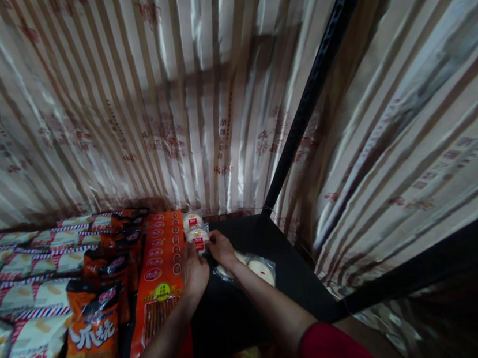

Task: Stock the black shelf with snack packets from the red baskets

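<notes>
Toward the back of the black shelf, a round white snack packet with a red label sits between my two hands. My left hand grips its near left side with closed fingers. The fingers of my right hand are pinched on its right edge. Right behind it lies a similar white packet with a red label. Under and beside my right forearm is clear plastic wrapping with round white pieces, partly hidden by the arm.
Left of my hands lies a column of red-orange packs. Rows of orange-and-black snack bags and white snack bags stand further left. A black metal post rises at the shelf's back right corner, before striped printed sheeting.
</notes>
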The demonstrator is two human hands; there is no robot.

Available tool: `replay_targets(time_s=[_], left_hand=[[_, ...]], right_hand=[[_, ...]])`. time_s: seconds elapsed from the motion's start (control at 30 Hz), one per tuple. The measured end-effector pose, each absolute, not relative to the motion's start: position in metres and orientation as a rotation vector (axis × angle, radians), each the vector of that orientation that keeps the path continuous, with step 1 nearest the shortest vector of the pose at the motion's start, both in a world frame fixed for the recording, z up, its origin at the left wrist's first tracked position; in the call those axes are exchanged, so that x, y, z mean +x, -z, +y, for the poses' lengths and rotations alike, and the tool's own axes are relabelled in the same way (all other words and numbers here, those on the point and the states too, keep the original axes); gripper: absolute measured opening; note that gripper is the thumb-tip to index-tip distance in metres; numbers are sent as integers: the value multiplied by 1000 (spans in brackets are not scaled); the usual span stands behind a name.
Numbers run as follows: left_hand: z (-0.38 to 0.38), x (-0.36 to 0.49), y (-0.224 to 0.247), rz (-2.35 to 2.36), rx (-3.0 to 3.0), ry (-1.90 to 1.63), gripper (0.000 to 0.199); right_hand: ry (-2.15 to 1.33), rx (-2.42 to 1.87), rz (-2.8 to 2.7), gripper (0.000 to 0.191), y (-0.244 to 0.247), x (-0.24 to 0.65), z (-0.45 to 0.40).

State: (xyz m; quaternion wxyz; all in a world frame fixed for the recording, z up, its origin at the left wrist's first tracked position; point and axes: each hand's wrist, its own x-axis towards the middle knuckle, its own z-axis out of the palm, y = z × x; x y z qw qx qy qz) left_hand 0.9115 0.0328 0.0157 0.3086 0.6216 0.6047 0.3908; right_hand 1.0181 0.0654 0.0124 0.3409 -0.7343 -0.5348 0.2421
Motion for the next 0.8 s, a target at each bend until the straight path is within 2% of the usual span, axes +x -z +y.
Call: replay_targets(time_s=[0.43,0.8], left_hand=[[51,919,-7,1606,1684,-900,54],[61,919,-3,1612,1754,-849,51]], right_hand=[[-571,-1919,-1405,12,-6,1019,86],[-541,-1916,-1382,21,4,1018,102]])
